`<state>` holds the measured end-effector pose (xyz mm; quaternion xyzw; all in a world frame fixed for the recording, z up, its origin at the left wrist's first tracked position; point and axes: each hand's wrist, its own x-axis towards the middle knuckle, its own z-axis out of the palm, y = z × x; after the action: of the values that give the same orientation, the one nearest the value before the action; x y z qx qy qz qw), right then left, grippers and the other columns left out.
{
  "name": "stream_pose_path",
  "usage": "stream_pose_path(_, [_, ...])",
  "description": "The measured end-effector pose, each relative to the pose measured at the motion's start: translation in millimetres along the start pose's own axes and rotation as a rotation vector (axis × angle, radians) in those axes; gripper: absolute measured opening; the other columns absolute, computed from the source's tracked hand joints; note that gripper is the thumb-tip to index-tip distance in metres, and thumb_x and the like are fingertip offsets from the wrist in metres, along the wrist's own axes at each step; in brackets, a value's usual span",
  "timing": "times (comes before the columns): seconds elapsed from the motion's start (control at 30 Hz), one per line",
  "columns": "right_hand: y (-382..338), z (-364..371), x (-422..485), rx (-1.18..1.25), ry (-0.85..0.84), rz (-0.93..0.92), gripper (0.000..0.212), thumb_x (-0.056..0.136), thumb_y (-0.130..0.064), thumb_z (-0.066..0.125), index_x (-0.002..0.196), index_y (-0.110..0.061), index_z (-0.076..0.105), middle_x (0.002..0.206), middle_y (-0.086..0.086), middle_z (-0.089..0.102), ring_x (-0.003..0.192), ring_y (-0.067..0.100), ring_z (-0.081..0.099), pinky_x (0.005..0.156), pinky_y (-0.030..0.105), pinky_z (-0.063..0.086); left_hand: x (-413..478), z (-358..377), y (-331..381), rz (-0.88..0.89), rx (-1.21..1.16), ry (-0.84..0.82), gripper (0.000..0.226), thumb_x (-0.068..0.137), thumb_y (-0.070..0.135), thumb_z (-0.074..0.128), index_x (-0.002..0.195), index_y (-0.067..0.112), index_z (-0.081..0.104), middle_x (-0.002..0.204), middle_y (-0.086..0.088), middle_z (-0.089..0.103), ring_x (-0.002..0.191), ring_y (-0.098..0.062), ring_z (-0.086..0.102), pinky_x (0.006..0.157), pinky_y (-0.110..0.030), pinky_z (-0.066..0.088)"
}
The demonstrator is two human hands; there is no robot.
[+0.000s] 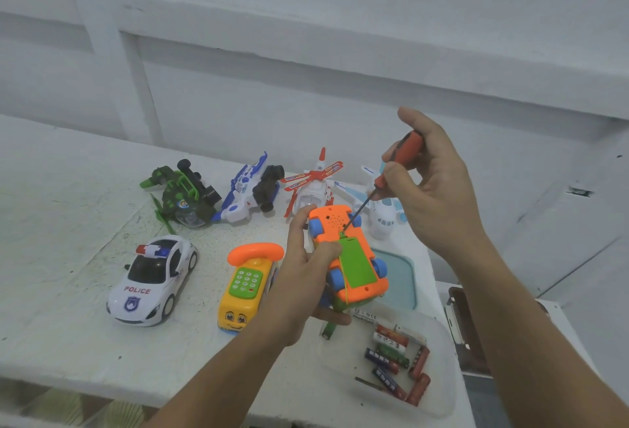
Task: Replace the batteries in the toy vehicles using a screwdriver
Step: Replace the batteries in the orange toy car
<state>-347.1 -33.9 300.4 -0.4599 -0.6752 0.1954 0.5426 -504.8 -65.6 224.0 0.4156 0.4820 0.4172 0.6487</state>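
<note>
Left hand (306, 257): curled round the car (332, 220), thumb on its side, fingers underneath. I hold it off the table (68, 325), belly up and tilted toward me.
Right hand (439, 196): fingers and thumb pinch the screwdriver (412, 145) by its handle. Nothing else is in it.
Tip: on the screw (341, 233) at the far end of the green cover (359, 266). The shaft leans well over rather than standing square to it.
Slip risk: with that lean, I judge the tip could ride out and chew the screw head. It could also skid across the plastic toward my left thumb, which sits just beside the cover.
Grip risk: the car rests on nothing, so if I press hard it may twist in my grasp and throw the tip off.
Screw risk: once loose, so small a screw could drop and vanish, and I have no free finger to catch it.
Cover risk: tilted as it is, the cover and whatever cells sit inside could spill when freed.
Batteries (394, 359): loose in the tub (439, 403) near my right forearm. One green cell (328, 330) shows just below my left hand. I can't tell if it is spent or fresh, so a mix-up is possible.
</note>
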Motion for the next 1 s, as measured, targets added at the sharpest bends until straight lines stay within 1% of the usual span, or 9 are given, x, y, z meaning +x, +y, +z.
stream_pose_path(0.1, [0,0,0,-0.012,0.006,-0.004,0.053,0.088,-0.008,0.051,0.132,-0.036,0.043,0.087,-0.014,0.057,0.087,0.030,0.063,0.073,0.043,0.060,0,-1,1,-0.006,-0.007,0.005,0.055,0.101,0.024,0.048,0.131,0.067,0.029,0.111,0.007,0.066,0.076,-0.028,0.076,0.056,-0.051,0.060])
stream_pose_path(0.17, [1,-1,1,-0.011,0.016,-0.005,0.053,0.088,-0.009,0.052,0.133,-0.036,0.044,0.087,-0.016,0.058,0.087,0.029,0.063,0.074,0.045,0.060,0,-1,1,-0.008,-0.010,0.010,0.055,0.101,0.024,0.049,0.129,0.067,0.030,0.104,0.009,0.069,0.075,-0.028,0.075,0.056,-0.051,0.060])
stream_pose_path(0.27, [1,-2,1,-0.013,0.015,-0.010,0.053,0.091,-0.003,0.053,0.134,-0.034,0.044,0.087,-0.016,0.058,0.087,0.027,0.063,0.074,0.045,0.060,0,-1,1,-0.002,0.001,0.009,0.053,0.101,0.026,0.049,0.125,0.069,0.030,0.104,0.009,0.068,0.073,-0.026,0.076,0.055,-0.048,0.060])
stream_pose_path(0.4, [1,-2,1,-0.010,0.022,-0.004,0.054,0.093,0.000,0.053,0.136,-0.030,0.044,0.088,-0.013,0.057,0.088,0.026,0.063,0.073,0.042,0.060,1,1,2,-0.016,0.006,0.006,0.054,0.102,0.029,0.049,0.132,0.067,0.026,0.111,0.007,0.067,0.078,-0.028,0.076,0.058,-0.050,0.060])
stream_pose_path(0.63, [1,0,1,-0.016,0.009,-0.006,0.054,0.093,0.001,0.053,0.135,-0.031,0.043,0.091,-0.008,0.057,0.088,0.025,0.063,0.074,0.041,0.061,3,2,1,-0.015,0.004,0.008,0.052,0.102,0.034,0.050,0.131,0.068,0.024,0.102,0.013,0.066,0.075,-0.023,0.076,0.056,-0.047,0.061])
stream_pose_path(0.77, [-2,-1,0,-0.011,-0.001,-0.013,0.054,0.092,0.002,0.053,0.133,-0.033,0.043,0.089,-0.009,0.056,0.086,0.022,0.062,0.073,0.032,0.060,4,2,0,-0.015,-0.003,0.006,0.050,0.102,0.034,0.050,0.129,0.068,0.027,0.096,0.013,0.070,0.074,-0.024,0.076,0.058,-0.049,0.061])
stream_pose_path(0.83, [-6,0,0,-0.023,-0.031,-0.028,0.054,0.090,-0.002,0.055,0.133,-0.033,0.045,0.091,-0.007,0.056,0.088,0.023,0.061,0.071,0.029,0.059,4,3,-1,-0.015,-0.007,0.005,0.048,0.102,0.033,0.050,0.126,0.069,0.029,0.093,0.015,0.070,0.073,-0.024,0.076,0.059,-0.050,0.061])
stream_pose_path(0.93, [-16,2,0,-0.132,-0.054,-0.089,0.044,0.087,-0.023,0.059,0.130,-0.032,0.051,0.097,-0.005,0.054,0.090,0.023,0.062,0.071,0.036,0.060,5,4,-1,-0.011,-0.005,0.016,0.047,0.102,0.033,0.050,0.121,0.070,0.029,0.095,0.017,0.066,0.071,-0.019,0.075,0.059,-0.049,0.061])
stream_pose_path(1.0, [-23,4,4,-0.179,-0.046,-0.140,0.038,0.087,-0.033,0.064,0.124,-0.027,0.059,0.096,-0.003,0.053,0.086,0.019,0.063,0.070,0.036,0.059,5,6,-1,-0.006,-0.006,0.005,0.046,0.102,0.035,0.050,0.121,0.071,0.028,0.099,0.015,0.066,0.072,-0.020,0.075,0.058,-0.048,0.061])
